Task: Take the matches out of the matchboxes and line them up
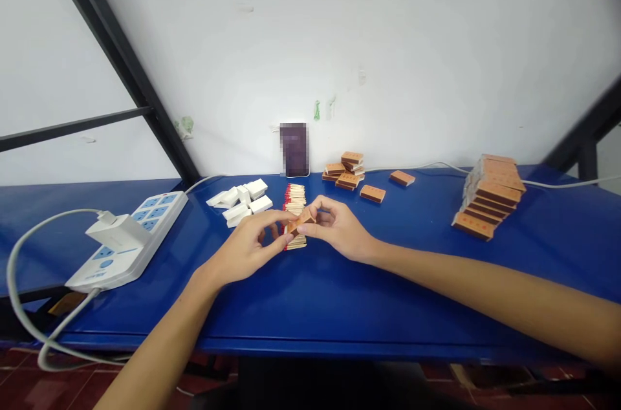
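My left hand (pixel 247 247) and my right hand (pixel 337 227) meet over the middle of the blue table (pixel 339 293). Both pinch one small orange matchbox (pixel 301 221), held just above a heap of loose red-tipped matches (pixel 295 198). The fingers of each hand are closed on the box's ends. A cluster of white inner trays (pixel 242 200) lies just left of the matches.
A white power strip (pixel 129 240) with a plugged adapter and grey cable sits at the left. Several orange matchboxes (pixel 347 176) lie behind the hands, and a tall stack of matchboxes (pixel 490 195) stands at the right. A dark card (pixel 294 150) leans on the wall.
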Demonstrator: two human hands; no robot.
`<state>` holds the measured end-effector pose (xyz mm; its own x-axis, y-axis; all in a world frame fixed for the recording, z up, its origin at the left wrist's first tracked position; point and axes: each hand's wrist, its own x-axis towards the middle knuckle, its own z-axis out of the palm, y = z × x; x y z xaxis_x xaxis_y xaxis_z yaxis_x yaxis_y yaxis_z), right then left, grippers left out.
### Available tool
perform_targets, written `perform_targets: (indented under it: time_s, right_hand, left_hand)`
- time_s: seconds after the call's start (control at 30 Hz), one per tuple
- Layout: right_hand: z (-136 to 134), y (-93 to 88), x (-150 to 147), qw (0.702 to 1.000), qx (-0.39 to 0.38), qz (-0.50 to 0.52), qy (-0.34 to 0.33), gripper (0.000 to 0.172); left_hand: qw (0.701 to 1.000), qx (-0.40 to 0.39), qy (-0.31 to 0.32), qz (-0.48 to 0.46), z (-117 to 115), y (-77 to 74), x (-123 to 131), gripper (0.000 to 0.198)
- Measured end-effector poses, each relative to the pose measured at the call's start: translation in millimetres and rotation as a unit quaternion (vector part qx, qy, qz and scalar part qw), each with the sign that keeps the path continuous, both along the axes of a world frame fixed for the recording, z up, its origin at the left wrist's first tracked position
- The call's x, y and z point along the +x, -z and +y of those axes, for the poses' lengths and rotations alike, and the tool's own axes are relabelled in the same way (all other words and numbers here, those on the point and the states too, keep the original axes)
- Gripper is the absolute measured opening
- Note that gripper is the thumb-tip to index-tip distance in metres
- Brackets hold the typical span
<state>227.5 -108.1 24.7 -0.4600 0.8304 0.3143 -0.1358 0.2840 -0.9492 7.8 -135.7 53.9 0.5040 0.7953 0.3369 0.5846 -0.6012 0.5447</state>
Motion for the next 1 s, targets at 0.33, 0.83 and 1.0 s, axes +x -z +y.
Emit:
perform_targets:
  time_s: [0.33,0.83,1.0]
  right_hand:
    - [-3.4,-10.5,17.3,0.855,0.348,-0.382,0.048,0.036]
    - [-3.1,-3.1,53.7,0.878,0.289,-0.382,-0.004,0.039]
    - [16.4,-5.4,89.7,0.846,0.338,-0.403,0.091,0.039]
  left_hand:
    - [0.992,0.106,0.002,0.069,0.0,11.7,-14.0,0.028]
    - [0.986,0.107,-0.01,0.123,-0.4,15.8,-27.3,0.034]
    - [0.987,0.101,0.001,0.126,-0.3,15.9,-26.4,0.035]
